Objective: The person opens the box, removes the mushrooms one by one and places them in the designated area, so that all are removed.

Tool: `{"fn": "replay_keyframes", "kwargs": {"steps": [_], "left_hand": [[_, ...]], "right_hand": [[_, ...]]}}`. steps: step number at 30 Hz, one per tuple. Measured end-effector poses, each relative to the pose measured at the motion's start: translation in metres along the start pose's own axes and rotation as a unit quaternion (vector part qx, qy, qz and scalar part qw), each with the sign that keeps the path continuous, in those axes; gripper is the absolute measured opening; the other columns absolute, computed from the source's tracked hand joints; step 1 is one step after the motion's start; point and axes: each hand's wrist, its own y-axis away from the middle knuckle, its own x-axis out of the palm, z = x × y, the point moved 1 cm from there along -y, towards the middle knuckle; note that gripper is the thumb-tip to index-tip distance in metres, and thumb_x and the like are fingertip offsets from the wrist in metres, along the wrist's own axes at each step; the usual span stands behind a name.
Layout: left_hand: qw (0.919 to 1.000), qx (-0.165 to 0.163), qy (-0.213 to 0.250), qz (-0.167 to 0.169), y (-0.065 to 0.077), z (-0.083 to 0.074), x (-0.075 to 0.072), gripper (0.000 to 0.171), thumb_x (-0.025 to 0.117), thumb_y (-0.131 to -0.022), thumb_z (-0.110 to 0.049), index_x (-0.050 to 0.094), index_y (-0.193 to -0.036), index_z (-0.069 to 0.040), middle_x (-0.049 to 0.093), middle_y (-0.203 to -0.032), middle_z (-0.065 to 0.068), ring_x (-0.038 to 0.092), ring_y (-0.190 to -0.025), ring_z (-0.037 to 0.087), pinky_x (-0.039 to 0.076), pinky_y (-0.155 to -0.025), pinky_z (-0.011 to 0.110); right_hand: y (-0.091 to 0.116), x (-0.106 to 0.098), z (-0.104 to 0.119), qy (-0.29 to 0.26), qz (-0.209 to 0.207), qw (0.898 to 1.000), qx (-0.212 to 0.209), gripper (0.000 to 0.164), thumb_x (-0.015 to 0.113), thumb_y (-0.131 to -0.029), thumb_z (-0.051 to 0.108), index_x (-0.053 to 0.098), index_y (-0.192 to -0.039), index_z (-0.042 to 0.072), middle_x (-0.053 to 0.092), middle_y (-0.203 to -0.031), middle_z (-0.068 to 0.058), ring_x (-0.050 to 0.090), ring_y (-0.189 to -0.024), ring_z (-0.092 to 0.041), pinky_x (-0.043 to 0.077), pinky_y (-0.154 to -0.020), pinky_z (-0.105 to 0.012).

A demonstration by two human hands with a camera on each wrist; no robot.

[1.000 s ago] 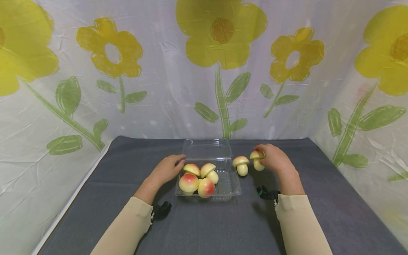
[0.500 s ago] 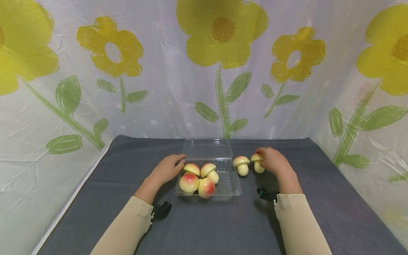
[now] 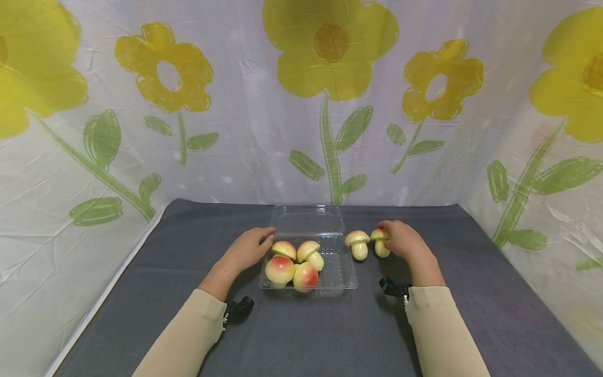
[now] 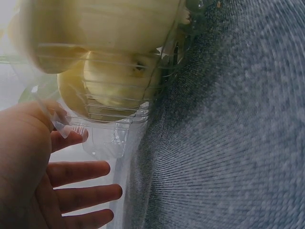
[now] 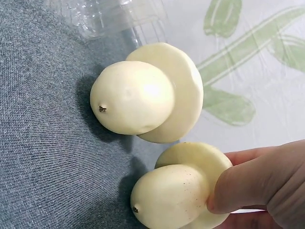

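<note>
My right hand (image 3: 406,242) pinches the cap of a mushroom (image 5: 174,195), thumb on one side and fingers behind it. This mushroom has a pale stem, a yellowish cap and a dark spot at the stem's end. Just left of it lies a second mushroom (image 5: 136,98) with a red-tinged cap, beside the clear plastic container (image 3: 336,283). Several mushrooms like these, among them a red-topped one (image 3: 280,270), sit in the container's left part. At its left rim is my left hand (image 3: 245,251), its fingers extended in the left wrist view and its thumb right at the plastic edge.
The container's clear lid (image 3: 307,220) lies folded back behind it. A dark grey cloth (image 3: 301,335) covers the table. White sheeting (image 3: 249,131) printed with yellow flowers closes off the back and both sides. Both wrists wear a black band (image 3: 395,288).
My right hand has come slightly nearer and lower with the mushroom, which stands close to the second one. The left hand has stayed at the container's rim.
</note>
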Motion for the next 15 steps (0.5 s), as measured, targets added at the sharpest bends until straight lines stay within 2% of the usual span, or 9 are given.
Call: {"fn": "replay_keyframes", "kwargs": {"steps": [9, 15], "left_hand": [[1.0000, 0.004, 0.001, 0.002, -0.0009, -0.0011, 0.0003, 0.047, 0.049, -0.110, -0.030, 0.053, -0.150, -0.005, 0.056, -0.146, 0.017, 0.051, -0.136, 0.037, 0.044, -0.111, 0.057], [1.0000, 0.005, -0.001, 0.001, -0.0012, -0.0003, 0.0008, 0.046, 0.049, -0.110, -0.029, 0.054, -0.150, -0.005, 0.056, -0.146, 0.017, 0.051, -0.136, 0.038, 0.043, -0.111, 0.058]], "right_hand": [[0.0004, 0.0012, -0.0004, -0.014, 0.016, 1.000, 0.013, 0.054, 0.061, -0.091, -0.005, 0.052, -0.144, -0.007, 0.058, -0.136, -0.030, 0.058, -0.114, -0.045, 0.051, -0.084, -0.054], [0.0024, -0.0019, 0.0019, -0.027, 0.027, 0.999, 0.020, 0.058, 0.058, -0.088, -0.006, 0.051, -0.146, -0.006, 0.056, -0.137, -0.031, 0.058, -0.105, -0.039, 0.047, -0.076, -0.048]]}}
